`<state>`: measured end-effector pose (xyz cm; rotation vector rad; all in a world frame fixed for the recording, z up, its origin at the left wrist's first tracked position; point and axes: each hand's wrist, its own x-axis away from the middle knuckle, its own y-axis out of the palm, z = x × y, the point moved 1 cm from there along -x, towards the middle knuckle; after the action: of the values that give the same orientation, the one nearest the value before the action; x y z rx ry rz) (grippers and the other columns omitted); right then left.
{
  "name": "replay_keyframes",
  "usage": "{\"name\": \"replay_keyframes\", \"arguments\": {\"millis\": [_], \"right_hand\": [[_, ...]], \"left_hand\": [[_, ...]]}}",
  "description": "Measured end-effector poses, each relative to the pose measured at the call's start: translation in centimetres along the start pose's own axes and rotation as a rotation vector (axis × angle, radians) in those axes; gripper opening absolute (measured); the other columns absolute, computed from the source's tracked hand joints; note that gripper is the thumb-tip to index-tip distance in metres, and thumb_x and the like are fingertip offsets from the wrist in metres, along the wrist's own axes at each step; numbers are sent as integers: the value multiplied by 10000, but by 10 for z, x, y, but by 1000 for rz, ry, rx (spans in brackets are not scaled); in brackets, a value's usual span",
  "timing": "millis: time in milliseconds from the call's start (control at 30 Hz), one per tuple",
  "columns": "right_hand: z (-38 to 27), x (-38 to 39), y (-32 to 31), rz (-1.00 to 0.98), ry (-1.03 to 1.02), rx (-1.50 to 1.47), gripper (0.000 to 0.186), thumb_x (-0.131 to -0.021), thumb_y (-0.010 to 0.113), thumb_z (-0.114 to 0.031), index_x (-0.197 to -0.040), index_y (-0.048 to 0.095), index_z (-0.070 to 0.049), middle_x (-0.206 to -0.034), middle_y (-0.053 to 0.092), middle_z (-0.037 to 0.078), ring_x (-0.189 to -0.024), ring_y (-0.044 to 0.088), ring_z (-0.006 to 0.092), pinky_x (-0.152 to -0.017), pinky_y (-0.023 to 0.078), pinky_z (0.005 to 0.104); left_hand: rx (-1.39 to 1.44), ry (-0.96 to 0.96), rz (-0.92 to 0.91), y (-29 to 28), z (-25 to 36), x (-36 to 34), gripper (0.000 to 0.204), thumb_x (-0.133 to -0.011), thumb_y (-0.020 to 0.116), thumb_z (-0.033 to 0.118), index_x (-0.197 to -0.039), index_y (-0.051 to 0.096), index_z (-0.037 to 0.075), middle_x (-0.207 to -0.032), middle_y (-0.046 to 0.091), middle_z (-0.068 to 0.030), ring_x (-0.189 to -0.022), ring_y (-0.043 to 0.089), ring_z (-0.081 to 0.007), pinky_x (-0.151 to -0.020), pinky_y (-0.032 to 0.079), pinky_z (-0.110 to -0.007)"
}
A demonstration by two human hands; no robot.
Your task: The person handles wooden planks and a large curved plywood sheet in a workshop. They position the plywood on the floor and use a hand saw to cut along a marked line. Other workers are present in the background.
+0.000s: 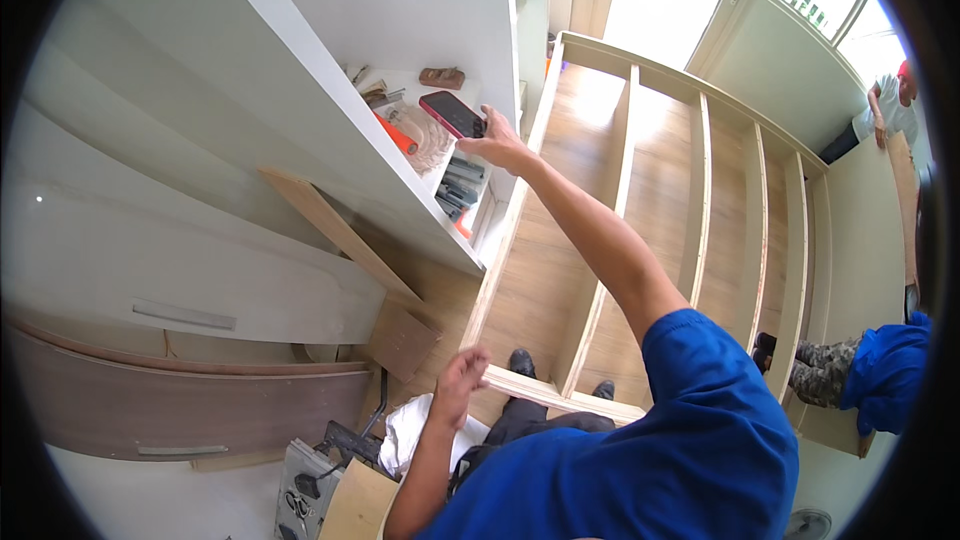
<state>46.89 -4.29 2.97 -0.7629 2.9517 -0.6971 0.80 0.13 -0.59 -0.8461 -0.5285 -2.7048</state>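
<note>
Brown was the long panel (200, 405) seen at far left, well apart from the pale wooden frame (698, 180). Nearer the frame, a loose plank (340, 232) was set aslant beside a white cabinet (410, 0). At the frame's near left corner, the left hand (460, 380) was held with its fingers bent; whether that corner was touched, or anything was gripped, could not be told. Just left of the frame's left rail, an orange tool (398, 137) and several grey tools (462, 180) were kept on the cabinet's shelf. The phone (453, 114) was held above that shelf, its end nearest the frame clasped between the thumb and closed fingers of the right hand (497, 145). The step in hand was judged to be the handling of the phone at the shelf; for the next move, a secure clasp and clearance from the tools would be called for. Along the frame's right side, a person in white (888, 110) and a person in blue (890, 375) were seen.
</note>
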Motion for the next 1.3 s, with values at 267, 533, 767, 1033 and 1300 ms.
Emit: {"name": "replay_keyframes", "arguments": {"millis": [267, 533, 767, 1033, 1300], "right_hand": [[7, -95, 60, 26, -25, 281, 1122, -688, 843, -476, -1570, 340, 0, -1478, 522, 242, -1419, 470, 377, -1153, 382, 498], [0, -115, 77, 53, 10, 439, 1090, -695, 836, -443, -1594, 344, -70, -1513, 530, 181, -1467, 410, 351, -1165, 302, 581], [36, -86, 93, 449, -208, 253, 1047, -781, 856, -414, -1602, 309, -62, -1583, 425, 192, -1460, 390, 391, -1153, 317, 614], [301, 277, 131, -753, -49, 554, 495, -828, 758, -263, -1205, 668, 43, -1178, 665, 320, -1105, 649, 455, -979, 526, 512], [437, 698, -76, -293, 1219, 254, 390, -823, 739, -386, -1010, 782, -47, -857, 760, 178, -781, 736, 329, -695, 575, 444]], "left_hand": [[-37, -79, 160, -41, -46, 55, 406, -1033, 683, 263, -1375, 603, 59, -1238, 679, -46, -1150, 619, -145, -886, 536, -318], [-36, -68, 245, -65, -50, 68, 431, -1028, 689, 270, -1380, 594, 39, -1247, 682, -83, -1154, 634, -184, -888, 554, -347], [-19, -53, 217, -65, -48, 54, 412, -1007, 706, 216, -1358, 600, 27, -1208, 688, -35, -1079, 628, -122, -853, 536, -292], [-444, -64, 92, -32, -13, -22, 383, -983, 707, 197, -1282, 649, -35, -1110, 716, -111, -962, 693, -173, -809, 573, -319], [-1062, 323, -222, 59, 19, -106, 423, -932, 750, 242, -1264, 681, -11, -1027, 757, -167, -929, 730, -249, -862, 577, -377]]}}
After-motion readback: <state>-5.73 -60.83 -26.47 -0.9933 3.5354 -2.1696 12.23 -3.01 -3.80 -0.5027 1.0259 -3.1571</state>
